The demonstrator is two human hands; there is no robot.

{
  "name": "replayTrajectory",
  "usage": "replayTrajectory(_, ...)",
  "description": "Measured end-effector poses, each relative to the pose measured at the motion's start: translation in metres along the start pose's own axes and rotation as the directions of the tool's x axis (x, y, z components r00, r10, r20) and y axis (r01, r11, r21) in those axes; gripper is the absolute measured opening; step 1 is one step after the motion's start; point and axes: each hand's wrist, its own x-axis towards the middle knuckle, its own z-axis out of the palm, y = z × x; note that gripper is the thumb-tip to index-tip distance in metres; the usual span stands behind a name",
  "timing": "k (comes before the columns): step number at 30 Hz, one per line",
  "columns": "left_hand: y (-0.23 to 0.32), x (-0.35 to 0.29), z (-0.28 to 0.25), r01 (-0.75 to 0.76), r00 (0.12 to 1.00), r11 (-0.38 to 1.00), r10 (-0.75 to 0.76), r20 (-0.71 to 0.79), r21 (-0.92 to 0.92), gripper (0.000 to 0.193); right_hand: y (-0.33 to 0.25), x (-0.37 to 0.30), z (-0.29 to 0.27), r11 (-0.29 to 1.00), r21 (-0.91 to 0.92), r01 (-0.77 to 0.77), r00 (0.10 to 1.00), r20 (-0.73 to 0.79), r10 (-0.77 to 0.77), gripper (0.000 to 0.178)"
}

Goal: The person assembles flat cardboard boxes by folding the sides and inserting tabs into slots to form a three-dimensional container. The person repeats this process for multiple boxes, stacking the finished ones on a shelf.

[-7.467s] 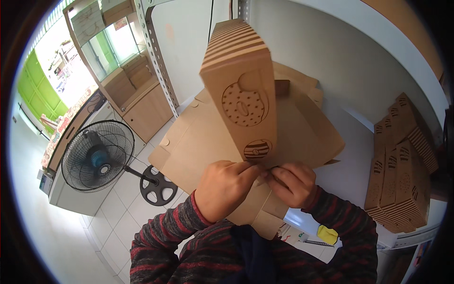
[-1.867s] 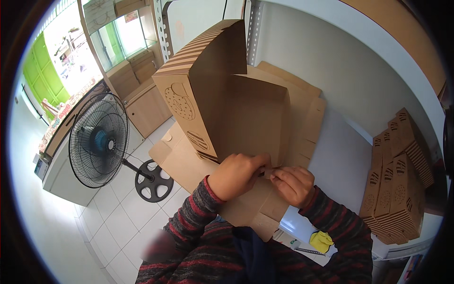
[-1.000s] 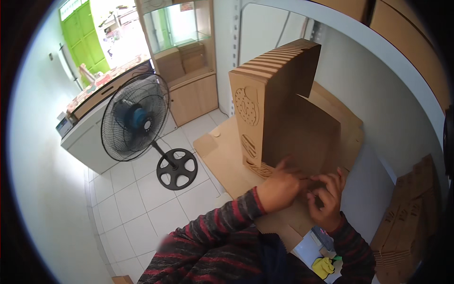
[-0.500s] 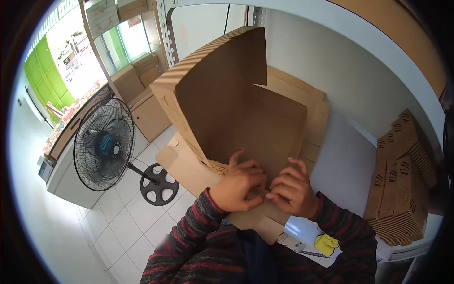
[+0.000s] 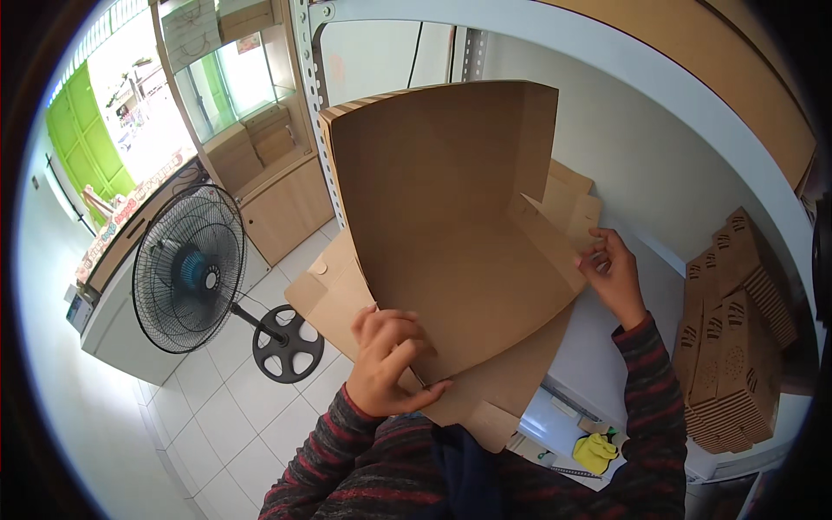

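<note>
A brown cardboard box (image 5: 468, 295) stands in front of me with its large lid (image 5: 433, 156) raised at the back. Its plain inside faces me, and stripes show along the lid's top edge. My left hand (image 5: 387, 360) grips the near left corner, fingers bent over the side and thumb stretched along the front edge. At the right side edge, my right hand (image 5: 611, 273) has its fingers bent against the cardboard. Beneath the box lie flat cardboard sheets (image 5: 511, 381), one with a cut flap sticking out near my body.
Several folded striped boxes (image 5: 728, 347) are stacked on the right of the white surface (image 5: 607, 338). A yellow cloth (image 5: 595, 452) lies low on the right. A standing fan (image 5: 191, 269) is on the tiled floor at left. A metal shelf frame (image 5: 520, 22) arches above.
The box has turned and shifted right, so its inside now faces me. My hands, close together at the front before, have parted: the left to the near left corner, the right to the right edge.
</note>
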Motion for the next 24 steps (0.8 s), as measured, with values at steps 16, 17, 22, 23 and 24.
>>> replayTrajectory(16,-0.044,-0.012,-0.032,0.172,0.984,0.985,-0.173,0.041,0.019,0.025,-0.046,-0.023,-0.021,0.981,-0.127,0.145,0.894,0.443,-0.075,0.017)
replayTrajectory(17,-0.046,-0.013,-0.032,0.186,0.982,0.982,-0.187,0.035,0.020,0.024,-0.054,-0.025,-0.021,0.984,-0.112,0.138,0.873,0.483,-0.067,0.015)
replayTrajectory(22,-0.050,-0.013,-0.032,0.215,0.974,0.976,-0.215,0.073,0.008,0.022,-0.058,-0.029,-0.020,0.986,-0.072,0.150,0.831,0.550,-0.087,0.013)
replayTrajectory(23,-0.051,-0.015,-0.035,0.232,0.967,0.973,-0.229,0.116,-0.010,0.023,-0.057,-0.029,-0.022,0.986,-0.070,0.150,0.827,0.556,-0.086,0.014)
replayTrajectory(24,-0.052,-0.016,-0.038,0.249,0.957,0.968,-0.242,0.158,-0.025,0.024,-0.056,-0.030,-0.022,0.987,-0.066,0.149,0.823,0.562,-0.086,0.014)
